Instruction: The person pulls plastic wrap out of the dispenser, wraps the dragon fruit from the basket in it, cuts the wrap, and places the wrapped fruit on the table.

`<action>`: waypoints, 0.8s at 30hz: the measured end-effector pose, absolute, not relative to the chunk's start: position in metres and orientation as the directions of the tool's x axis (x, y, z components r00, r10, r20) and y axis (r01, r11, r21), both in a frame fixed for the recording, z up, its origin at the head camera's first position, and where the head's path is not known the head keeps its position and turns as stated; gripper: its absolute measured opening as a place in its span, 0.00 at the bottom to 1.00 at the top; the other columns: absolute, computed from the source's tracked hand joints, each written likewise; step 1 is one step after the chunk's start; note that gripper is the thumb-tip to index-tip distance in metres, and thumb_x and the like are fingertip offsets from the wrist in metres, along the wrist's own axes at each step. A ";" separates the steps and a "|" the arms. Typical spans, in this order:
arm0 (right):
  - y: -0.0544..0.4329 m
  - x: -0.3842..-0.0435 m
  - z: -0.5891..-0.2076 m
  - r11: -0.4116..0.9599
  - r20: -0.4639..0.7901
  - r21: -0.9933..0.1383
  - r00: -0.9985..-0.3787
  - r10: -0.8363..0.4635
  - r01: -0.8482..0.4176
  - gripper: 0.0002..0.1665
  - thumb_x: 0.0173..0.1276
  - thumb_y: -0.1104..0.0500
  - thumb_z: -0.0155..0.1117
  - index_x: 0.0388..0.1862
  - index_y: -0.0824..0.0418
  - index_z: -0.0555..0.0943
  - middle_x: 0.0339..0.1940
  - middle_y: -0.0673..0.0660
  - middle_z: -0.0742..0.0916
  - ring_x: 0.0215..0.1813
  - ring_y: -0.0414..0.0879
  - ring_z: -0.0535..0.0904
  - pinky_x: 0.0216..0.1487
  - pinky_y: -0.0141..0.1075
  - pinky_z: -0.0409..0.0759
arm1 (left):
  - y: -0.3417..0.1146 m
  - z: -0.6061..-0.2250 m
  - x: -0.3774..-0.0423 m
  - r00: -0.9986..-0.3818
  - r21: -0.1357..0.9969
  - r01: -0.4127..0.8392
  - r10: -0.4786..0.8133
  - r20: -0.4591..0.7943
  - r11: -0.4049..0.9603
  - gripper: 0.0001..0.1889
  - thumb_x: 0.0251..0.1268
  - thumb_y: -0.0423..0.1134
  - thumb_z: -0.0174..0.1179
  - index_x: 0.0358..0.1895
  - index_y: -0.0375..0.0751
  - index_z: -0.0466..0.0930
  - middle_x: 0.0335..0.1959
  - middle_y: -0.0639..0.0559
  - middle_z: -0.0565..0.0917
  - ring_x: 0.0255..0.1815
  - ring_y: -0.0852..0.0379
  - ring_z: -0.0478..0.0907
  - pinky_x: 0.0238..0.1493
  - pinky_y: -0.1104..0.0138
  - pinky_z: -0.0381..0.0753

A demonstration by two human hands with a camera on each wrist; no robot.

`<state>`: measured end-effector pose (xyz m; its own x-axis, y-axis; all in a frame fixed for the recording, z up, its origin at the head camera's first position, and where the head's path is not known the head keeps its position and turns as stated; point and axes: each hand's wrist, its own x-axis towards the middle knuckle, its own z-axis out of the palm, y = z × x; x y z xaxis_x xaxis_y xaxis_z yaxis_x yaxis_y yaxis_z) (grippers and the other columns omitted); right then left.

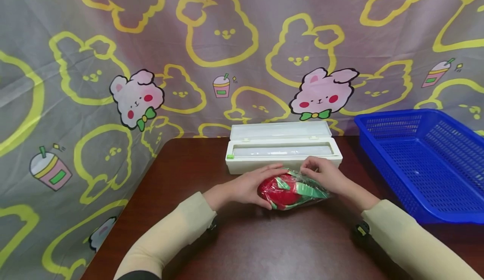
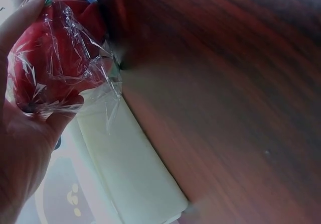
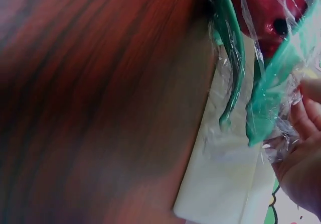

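Observation:
A red fruit with pointed green leaves, like a dragon fruit, is wrapped in clear cling film above the table's middle. My left hand grips its left end, thumb and fingers spread around the red body, as the left wrist view also shows. At the leafy right end, my right hand pinches the film between thumb and curled fingers. Creased film stands out past the leaves in the right wrist view. Just behind both hands sits a white cling film box, lid up, with a film roll inside.
A blue plastic basket stands on the right side of the brown table. A cloth printed with yellow bears and white rabbits hangs behind the table and along the left. A small green piece sits at the box's left end.

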<state>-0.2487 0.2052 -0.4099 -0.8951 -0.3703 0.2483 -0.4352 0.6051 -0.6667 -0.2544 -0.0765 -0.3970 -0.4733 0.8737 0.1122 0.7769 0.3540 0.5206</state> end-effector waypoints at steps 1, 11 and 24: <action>0.203 -0.250 -0.410 0.611 0.248 -0.668 -0.901 -0.355 -0.424 0.03 0.69 0.61 0.64 0.35 0.59 0.81 0.28 0.48 0.83 0.32 0.44 0.77 0.36 0.38 0.76 | -0.076 -0.397 -0.255 -0.473 0.525 0.775 0.874 0.112 0.352 0.53 0.47 0.49 0.77 0.76 0.59 0.51 0.75 0.58 0.54 0.71 0.59 0.54 0.60 0.65 0.71; 0.192 -0.254 -0.401 0.685 0.209 -0.634 -0.932 -0.295 -0.359 0.04 0.69 0.63 0.62 0.35 0.63 0.82 0.26 0.51 0.82 0.29 0.44 0.74 0.31 0.38 0.73 | -0.076 -0.397 -0.255 -0.488 0.527 0.765 0.867 0.098 0.371 0.55 0.46 0.50 0.77 0.76 0.61 0.48 0.71 0.59 0.59 0.69 0.60 0.58 0.56 0.68 0.74; 0.203 -0.246 -0.386 0.578 0.229 -0.670 -0.871 -0.435 -0.465 0.08 0.64 0.62 0.69 0.42 0.60 0.86 0.35 0.51 0.87 0.36 0.44 0.81 0.40 0.38 0.81 | -0.076 -0.397 -0.256 -0.528 0.581 0.710 0.846 0.065 0.399 0.57 0.44 0.51 0.77 0.76 0.57 0.47 0.66 0.61 0.64 0.66 0.61 0.61 0.56 0.66 0.74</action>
